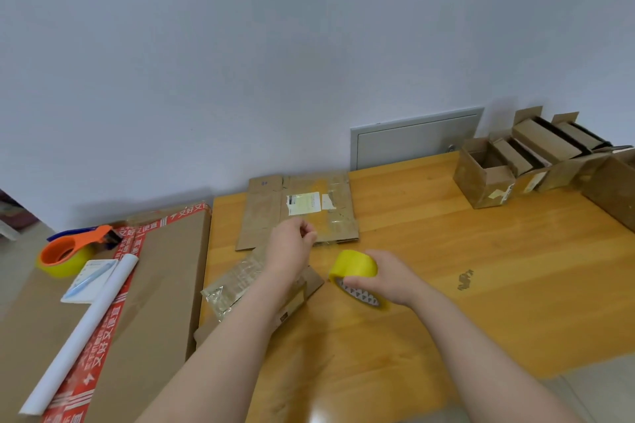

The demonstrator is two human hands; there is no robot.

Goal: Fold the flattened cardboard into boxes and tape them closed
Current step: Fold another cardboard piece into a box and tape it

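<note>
The yellow tape roll (354, 266) is held just over the desk (481, 268) by the right hand (388, 280), whose fingers (364, 280) curl round its rim. Just left of them, the left hand (290, 249) has its fingers (307, 233) pinched narrow, seemingly on the tape end, which is too clear to make out. Beyond those fingers lies a flattened cardboard (268, 213); a second piece (237, 282) lies under the left forearm. Far right of the fingers stand open boxes (484, 175).
</note>
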